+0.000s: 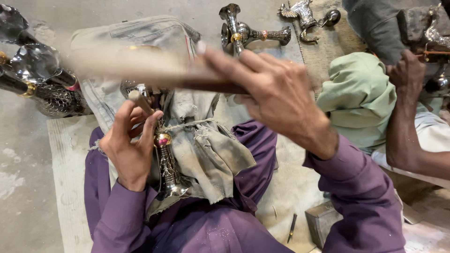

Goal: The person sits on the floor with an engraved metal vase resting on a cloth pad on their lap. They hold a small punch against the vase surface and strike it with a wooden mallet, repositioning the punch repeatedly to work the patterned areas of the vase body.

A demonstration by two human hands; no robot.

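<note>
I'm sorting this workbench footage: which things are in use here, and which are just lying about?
In use:
left hand on punch
right hand swinging wooden mallet
metal stem piece
grey cloth

Lying about:
finished metal stems
small chisel
metal block

Single head view: I look steeply down from the wearer's head, close over both hands and purple-clad lap; floor far, a co-worker's arm at right.

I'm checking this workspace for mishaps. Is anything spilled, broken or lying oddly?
Nothing spilled or visibly broken. One small dark tool lies loose on the mat beside a metal block, away from both hands. The cloth is frayed and grimy.
</note>
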